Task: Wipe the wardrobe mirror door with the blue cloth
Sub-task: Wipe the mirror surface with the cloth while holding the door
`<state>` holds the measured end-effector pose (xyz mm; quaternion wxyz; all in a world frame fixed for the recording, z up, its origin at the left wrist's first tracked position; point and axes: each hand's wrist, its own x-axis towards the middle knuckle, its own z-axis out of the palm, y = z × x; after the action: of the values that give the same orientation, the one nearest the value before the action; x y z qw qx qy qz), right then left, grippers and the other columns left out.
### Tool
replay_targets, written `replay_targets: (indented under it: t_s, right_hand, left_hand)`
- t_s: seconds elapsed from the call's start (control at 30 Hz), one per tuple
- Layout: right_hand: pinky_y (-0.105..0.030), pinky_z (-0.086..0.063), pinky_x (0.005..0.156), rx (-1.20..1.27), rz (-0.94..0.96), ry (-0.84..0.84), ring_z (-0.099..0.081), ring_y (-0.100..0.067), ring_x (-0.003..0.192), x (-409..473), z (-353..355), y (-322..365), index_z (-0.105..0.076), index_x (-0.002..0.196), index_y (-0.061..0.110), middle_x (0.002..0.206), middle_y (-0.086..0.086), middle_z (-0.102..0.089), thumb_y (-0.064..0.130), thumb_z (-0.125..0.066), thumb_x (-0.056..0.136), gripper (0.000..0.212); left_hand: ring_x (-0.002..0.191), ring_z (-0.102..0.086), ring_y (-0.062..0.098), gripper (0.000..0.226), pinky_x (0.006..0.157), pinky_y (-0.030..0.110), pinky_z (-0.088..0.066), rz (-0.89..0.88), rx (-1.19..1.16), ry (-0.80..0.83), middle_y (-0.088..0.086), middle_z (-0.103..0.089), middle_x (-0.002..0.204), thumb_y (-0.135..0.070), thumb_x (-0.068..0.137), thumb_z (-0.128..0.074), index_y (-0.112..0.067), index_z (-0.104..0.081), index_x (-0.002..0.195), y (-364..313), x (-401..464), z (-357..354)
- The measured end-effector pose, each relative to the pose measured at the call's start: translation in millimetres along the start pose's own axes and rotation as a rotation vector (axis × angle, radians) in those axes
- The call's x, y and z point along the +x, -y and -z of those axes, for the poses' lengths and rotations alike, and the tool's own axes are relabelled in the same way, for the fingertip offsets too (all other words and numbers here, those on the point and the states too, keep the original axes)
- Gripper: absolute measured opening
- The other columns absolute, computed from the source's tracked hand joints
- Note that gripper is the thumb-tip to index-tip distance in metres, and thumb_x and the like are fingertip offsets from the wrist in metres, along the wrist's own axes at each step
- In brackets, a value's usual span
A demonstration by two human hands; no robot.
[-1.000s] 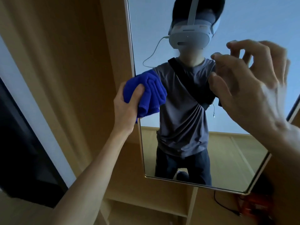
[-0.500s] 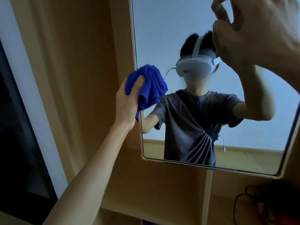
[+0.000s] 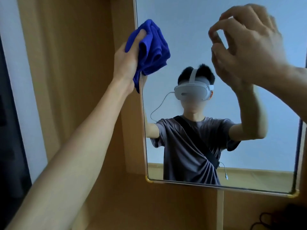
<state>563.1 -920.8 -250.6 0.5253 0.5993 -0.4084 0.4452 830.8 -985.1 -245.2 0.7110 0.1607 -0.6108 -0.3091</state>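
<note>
The mirror door [image 3: 191, 27] fills the upper right of the head view, in a thin metal frame with gold corner caps. My left hand [image 3: 127, 60] is raised at the mirror's left edge and grips a bunched blue cloth [image 3: 152, 47], which presses against the glass near that edge. My right hand [image 3: 247, 45] hovers in front of the mirror's upper right, fingers curled and apart, holding nothing. The glass reflects a person wearing a white headset and a grey T-shirt.
Tan wooden wardrobe panels [image 3: 74, 72] surround the mirror on the left and below. A white vertical strip [image 3: 21, 80] and a dark area lie at the far left. A black cable [image 3: 265, 219] sits at the bottom right.
My left hand has carried the blue cloth upward along the mirror's left edge. My right hand stayed raised in front of the glass, and the view tilted up.
</note>
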Motion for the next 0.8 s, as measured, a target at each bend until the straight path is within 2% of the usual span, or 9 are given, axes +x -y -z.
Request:
replay_targets:
  t_s: [0.13,0.23,0.4,0.57,0.8]
  right_hand:
    - [-0.041,-0.032,0.109,-0.037,-0.015,0.012,-0.043,-0.030,0.136,-2.4,2.3,5.9,-0.060,0.130,0.020,0.143,-0.004,-0.053,0.035,-0.045,0.102,0.036]
    - [-0.040,-0.031,0.107,-0.076,-0.075,0.034,-0.042,-0.028,0.135,-3.2,7.1,15.5,-0.059,0.131,0.022,0.144,-0.001,-0.051,0.034,-0.041,0.100,0.037]
    - [-0.045,-0.034,0.106,-0.066,-0.083,0.037,-0.044,-0.035,0.132,-24.7,3.0,36.5,-0.062,0.124,0.017,0.140,-0.005,-0.054,0.027,-0.049,0.097,0.032]
    - [-0.045,-0.039,0.098,-0.084,-0.038,-0.092,-0.055,-0.037,0.116,-61.3,-8.2,56.6,-0.068,0.110,0.016,0.125,-0.005,-0.064,0.018,-0.057,0.092,0.021]
    - [-0.049,-0.039,0.102,-0.035,-0.019,-0.071,-0.056,-0.038,0.118,-93.6,-9.9,67.8,-0.069,0.117,0.013,0.128,-0.010,-0.064,0.018,-0.060,0.091,0.028]
  left_hand:
    - [0.088,-0.069,0.014,0.041,0.079,0.030,-0.056,-0.003,0.036,0.019,0.002,-0.071,0.101,-0.041,0.092,-0.068,-0.011,-0.065,0.119,28.7,-24.7,12.8]
    - [0.099,-0.069,0.017,0.041,0.085,0.029,-0.056,0.009,0.041,0.009,0.004,-0.071,0.112,-0.041,0.090,-0.068,-0.014,-0.065,0.122,57.4,-60.4,21.2]
    - [0.095,-0.067,0.013,0.034,0.080,0.022,-0.052,0.035,0.028,0.003,0.001,-0.070,0.109,-0.039,0.089,-0.067,-0.020,-0.064,0.118,84.3,-106.9,30.1]
    - [0.088,-0.066,0.010,0.042,0.077,0.021,-0.051,0.053,0.065,-0.010,-0.005,-0.070,0.099,-0.048,0.082,-0.068,-0.019,-0.065,0.113,110.2,-149.3,40.1]
    - [0.083,-0.066,0.011,0.042,0.074,0.022,-0.052,0.104,0.082,-0.008,-0.006,-0.071,0.092,-0.047,0.081,-0.067,-0.015,-0.064,0.109,135.6,-194.7,49.6]
